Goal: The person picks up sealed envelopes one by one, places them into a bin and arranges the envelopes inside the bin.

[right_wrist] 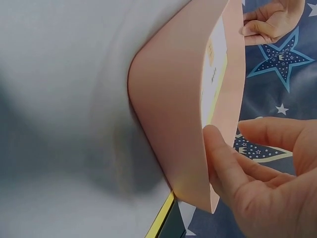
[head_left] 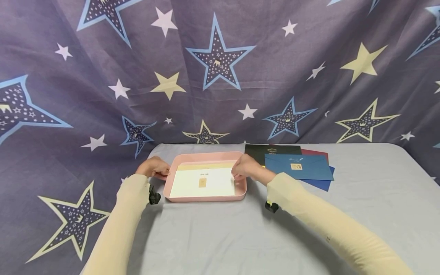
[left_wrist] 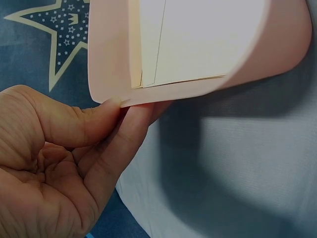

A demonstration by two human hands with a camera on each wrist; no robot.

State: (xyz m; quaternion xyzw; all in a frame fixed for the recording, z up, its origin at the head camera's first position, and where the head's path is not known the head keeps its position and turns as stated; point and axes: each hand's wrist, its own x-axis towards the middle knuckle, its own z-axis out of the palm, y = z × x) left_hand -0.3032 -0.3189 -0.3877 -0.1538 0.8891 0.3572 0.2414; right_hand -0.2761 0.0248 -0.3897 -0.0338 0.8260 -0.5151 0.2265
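A pink tray [head_left: 206, 199] stands on the grey-covered table. In it lies a white envelope [head_left: 185, 184] with small print and a tan label, over a cream-yellow envelope [head_left: 194, 167]. My left hand [head_left: 154, 167] pinches the tray's left rim between thumb and fingers, as the left wrist view shows. At the tray's right end is my right hand [head_left: 249, 168], its fingertips reaching over the rim beside the white envelope's edge. In the right wrist view the right thumb and fingers [right_wrist: 270, 130] are spread apart, with nothing pinched between them.
Right of the tray lies a loose pile of envelopes: a black one [head_left: 254, 152], a teal-blue one [head_left: 280, 168], a darker blue one [head_left: 321, 185] and a red one [head_left: 319, 153]. A star-patterned curtain [head_left: 220, 110] hangs behind the table [head_left: 213, 236].
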